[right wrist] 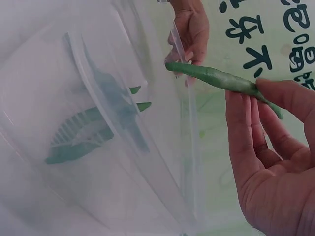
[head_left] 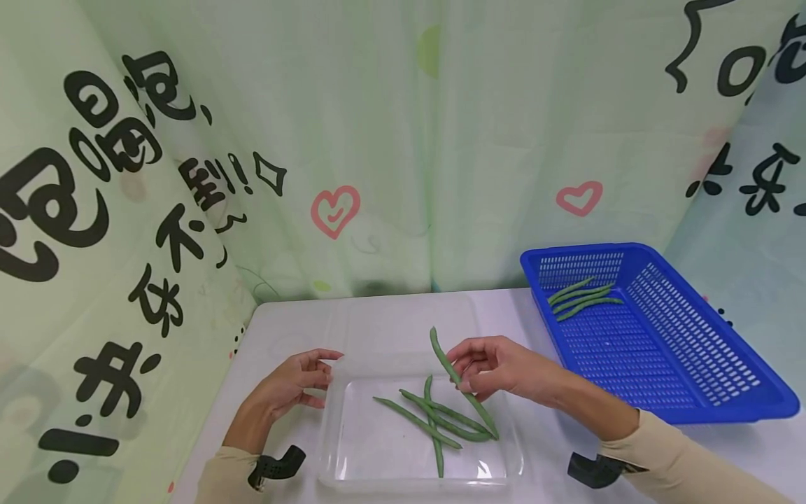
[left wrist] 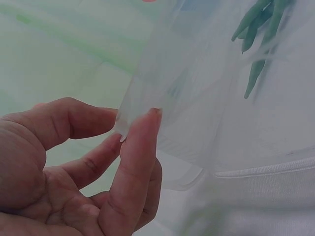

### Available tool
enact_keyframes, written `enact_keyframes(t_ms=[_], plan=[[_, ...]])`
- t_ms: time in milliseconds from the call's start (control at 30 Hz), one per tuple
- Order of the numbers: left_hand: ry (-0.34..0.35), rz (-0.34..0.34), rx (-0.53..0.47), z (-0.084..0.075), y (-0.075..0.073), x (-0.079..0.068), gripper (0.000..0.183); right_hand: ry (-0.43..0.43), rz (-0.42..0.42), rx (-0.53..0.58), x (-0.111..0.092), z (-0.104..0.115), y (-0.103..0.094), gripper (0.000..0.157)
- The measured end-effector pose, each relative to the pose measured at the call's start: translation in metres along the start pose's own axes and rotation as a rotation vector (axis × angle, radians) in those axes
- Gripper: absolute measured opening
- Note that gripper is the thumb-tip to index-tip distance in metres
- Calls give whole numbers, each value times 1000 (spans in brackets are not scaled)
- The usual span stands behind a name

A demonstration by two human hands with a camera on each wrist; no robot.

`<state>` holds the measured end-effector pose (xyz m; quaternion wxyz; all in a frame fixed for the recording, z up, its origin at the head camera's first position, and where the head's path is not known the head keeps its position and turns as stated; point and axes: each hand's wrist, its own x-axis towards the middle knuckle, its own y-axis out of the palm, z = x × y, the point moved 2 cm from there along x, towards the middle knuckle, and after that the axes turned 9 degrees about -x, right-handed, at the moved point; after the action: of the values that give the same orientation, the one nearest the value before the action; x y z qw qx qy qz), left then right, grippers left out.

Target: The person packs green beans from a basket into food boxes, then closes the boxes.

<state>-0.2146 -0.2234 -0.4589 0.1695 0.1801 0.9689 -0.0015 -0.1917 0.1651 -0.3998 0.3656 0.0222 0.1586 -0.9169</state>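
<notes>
A clear plastic container stands on the table in the head view. At its far left corner my left hand pinches the rim, thumb on one side and fingers on the other. My right hand holds a green bean between thumb and fingers above the container's right half. That bean slants across the right wrist view, with one end past the fingers. Several other green beans lie crossed on the container's floor; in the right wrist view they show blurred through the plastic.
To the right stands a blue slotted basket, with several green beans near its far left corner. A white cloth covers the table. Pale green curtains with black lettering and red hearts hang behind and at the left.
</notes>
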Motion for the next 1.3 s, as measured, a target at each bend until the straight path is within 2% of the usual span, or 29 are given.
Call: enact_keyframes(t_ms=[133,233,433,667,867,1167,1300], plan=[[1,-1,2,0,0,0,48,-37,63,-31,-1,0,1,37],[3,-3,3,0,0,0,48,-71,81,-49,-3,-1,-2,34],[1,-3,0,1,0,-1,48,-107,54,-80,-5,-2,-12,32],[-3,-11,4,0,1,-1,48,-87,20,-94,-8,0,-26,33],[3,-7,6,-1,1,0,47,-54,-48,-97,-12,0,-44,36],[0,-7,1,-1,1,0,48,-53,-198,-88,-19,-5,-79,45],[1,0,-3,0,1,0,48,-28,-266,-117,-22,-7,-93,50]])
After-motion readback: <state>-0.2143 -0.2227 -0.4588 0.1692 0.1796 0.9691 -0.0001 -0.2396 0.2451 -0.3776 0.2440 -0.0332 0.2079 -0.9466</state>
